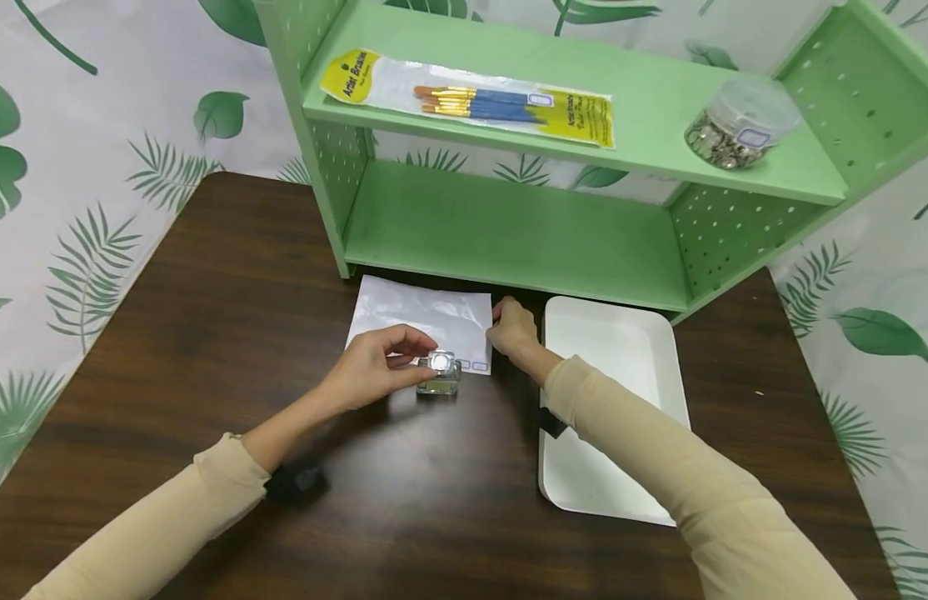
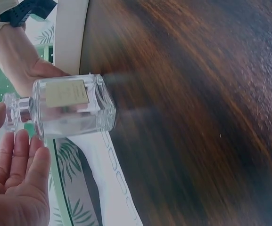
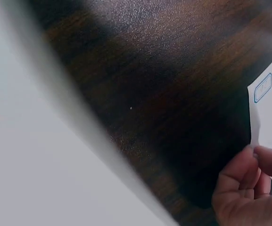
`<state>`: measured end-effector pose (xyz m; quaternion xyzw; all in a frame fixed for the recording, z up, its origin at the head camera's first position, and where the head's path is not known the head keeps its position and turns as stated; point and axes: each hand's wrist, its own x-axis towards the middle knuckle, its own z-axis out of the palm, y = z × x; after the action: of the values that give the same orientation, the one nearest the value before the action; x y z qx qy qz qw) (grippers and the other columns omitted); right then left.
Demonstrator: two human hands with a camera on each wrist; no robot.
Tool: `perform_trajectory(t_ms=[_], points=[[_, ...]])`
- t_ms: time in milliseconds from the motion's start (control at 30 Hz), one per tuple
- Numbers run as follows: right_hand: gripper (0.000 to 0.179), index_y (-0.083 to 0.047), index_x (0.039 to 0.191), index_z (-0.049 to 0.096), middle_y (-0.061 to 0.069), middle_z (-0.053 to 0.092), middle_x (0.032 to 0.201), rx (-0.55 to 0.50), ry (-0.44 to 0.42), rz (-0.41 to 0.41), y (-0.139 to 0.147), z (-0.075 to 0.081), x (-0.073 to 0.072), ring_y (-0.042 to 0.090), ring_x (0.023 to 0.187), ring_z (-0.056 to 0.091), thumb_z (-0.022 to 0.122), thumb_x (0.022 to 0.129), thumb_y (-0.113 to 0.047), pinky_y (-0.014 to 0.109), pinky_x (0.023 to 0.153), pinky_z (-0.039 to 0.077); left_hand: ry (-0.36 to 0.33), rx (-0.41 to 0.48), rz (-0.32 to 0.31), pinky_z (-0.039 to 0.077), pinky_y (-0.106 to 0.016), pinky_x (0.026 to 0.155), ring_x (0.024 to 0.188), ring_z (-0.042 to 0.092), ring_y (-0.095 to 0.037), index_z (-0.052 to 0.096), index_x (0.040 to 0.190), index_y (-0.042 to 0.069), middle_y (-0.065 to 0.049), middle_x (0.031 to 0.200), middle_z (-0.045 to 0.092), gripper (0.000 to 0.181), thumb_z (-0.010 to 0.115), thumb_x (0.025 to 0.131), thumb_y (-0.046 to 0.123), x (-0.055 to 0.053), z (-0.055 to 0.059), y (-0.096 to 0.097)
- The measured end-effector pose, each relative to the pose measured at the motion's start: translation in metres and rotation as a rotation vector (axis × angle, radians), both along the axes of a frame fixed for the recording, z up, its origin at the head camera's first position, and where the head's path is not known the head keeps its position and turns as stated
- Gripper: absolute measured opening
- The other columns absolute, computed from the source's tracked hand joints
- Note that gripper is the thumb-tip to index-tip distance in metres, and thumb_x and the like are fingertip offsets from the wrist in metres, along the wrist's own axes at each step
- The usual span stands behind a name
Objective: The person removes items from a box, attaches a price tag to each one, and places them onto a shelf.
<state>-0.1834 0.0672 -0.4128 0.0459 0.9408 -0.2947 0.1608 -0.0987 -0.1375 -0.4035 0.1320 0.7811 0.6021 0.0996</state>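
Note:
My left hand (image 1: 377, 367) pinches the clear faceted cap (image 1: 441, 361) of a square glass bottle (image 1: 437, 386), between thumb and fingers. In the left wrist view the glass bottle (image 2: 67, 113) shows a pale label and see-through walls. It is upright at the front edge of a white sheet (image 1: 419, 308), which lies before the shelf and has small blue-outlined labels. My right hand (image 1: 516, 332) pinches the sheet's right edge. Thumb and forefinger meet on the sheet's edge (image 3: 254, 122) in the right wrist view.
A white tray (image 1: 557, 492) lies under my right forearm. Behind stands a green shelf (image 1: 509, 221). Its upper board bears packaged artist brushes (image 1: 479, 100) and a clear jar (image 1: 741, 125) of small metallic pieces. The dark wood table (image 1: 389, 508) extends around everything.

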Motion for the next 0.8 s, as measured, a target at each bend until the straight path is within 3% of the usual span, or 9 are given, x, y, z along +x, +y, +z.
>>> perform_trajectory(t_ms=[200, 333, 433, 600, 800], points=[[0.024, -0.002, 0.099, 0.057, 0.008, 0.059, 0.081, 0.018, 0.008, 0.022, 0.001, 0.000, -0.002, 0.021, 0.077, 0.052, 0.053, 0.076, 0.005, 0.030, 0.063, 0.045, 0.001, -0.007, 0.041, 0.052, -0.033, 0.091, 0.104, 0.063, -0.028, 0.063, 0.108, -0.004, -0.020, 0.109, 0.065, 0.031, 0.072, 0.082, 0.010, -0.003, 0.004, -0.011], [0.024, -0.003, 0.098, 0.058, 0.006, 0.058, 0.079, 0.013, -0.003, 0.020, 0.001, 0.001, -0.002, 0.021, 0.076, 0.052, 0.053, 0.076, 0.005, 0.028, 0.062, 0.044, 0.026, -0.061, 0.135, 0.054, -0.021, 0.077, 0.096, 0.064, -0.026, 0.063, 0.107, -0.003, -0.021, 0.107, 0.065, 0.028, 0.070, 0.084, 0.009, -0.011, 0.004, -0.023], [0.023, -0.002, 0.098, 0.058, 0.006, 0.059, 0.078, 0.014, -0.002, 0.019, 0.002, 0.001, -0.002, 0.020, 0.076, 0.052, 0.055, 0.076, 0.005, 0.028, 0.064, 0.044, 0.062, -0.132, 0.222, 0.051, -0.014, 0.070, 0.092, 0.064, -0.024, 0.064, 0.107, -0.002, -0.019, 0.105, 0.067, 0.025, 0.069, 0.085, 0.010, -0.018, 0.001, -0.035], [0.021, -0.001, 0.096, 0.059, 0.006, 0.059, 0.077, 0.008, 0.006, 0.015, 0.002, 0.003, -0.002, 0.021, 0.075, 0.054, 0.056, 0.077, 0.005, 0.030, 0.066, 0.046, 0.089, -0.252, 0.341, 0.046, -0.006, 0.070, 0.093, 0.065, -0.026, 0.063, 0.110, -0.002, -0.018, 0.105, 0.067, 0.027, 0.066, 0.088, 0.013, -0.027, -0.006, -0.055], [0.019, -0.002, 0.094, 0.058, 0.004, 0.057, 0.073, -0.015, 0.001, 0.008, 0.003, 0.003, -0.001, 0.017, 0.067, 0.051, 0.056, 0.077, 0.005, 0.024, 0.057, 0.041, 0.042, -0.331, 0.396, 0.044, -0.005, 0.063, 0.096, 0.065, -0.029, 0.061, 0.116, -0.003, -0.019, 0.110, 0.066, 0.032, 0.064, 0.089, 0.015, -0.036, -0.017, -0.068]])
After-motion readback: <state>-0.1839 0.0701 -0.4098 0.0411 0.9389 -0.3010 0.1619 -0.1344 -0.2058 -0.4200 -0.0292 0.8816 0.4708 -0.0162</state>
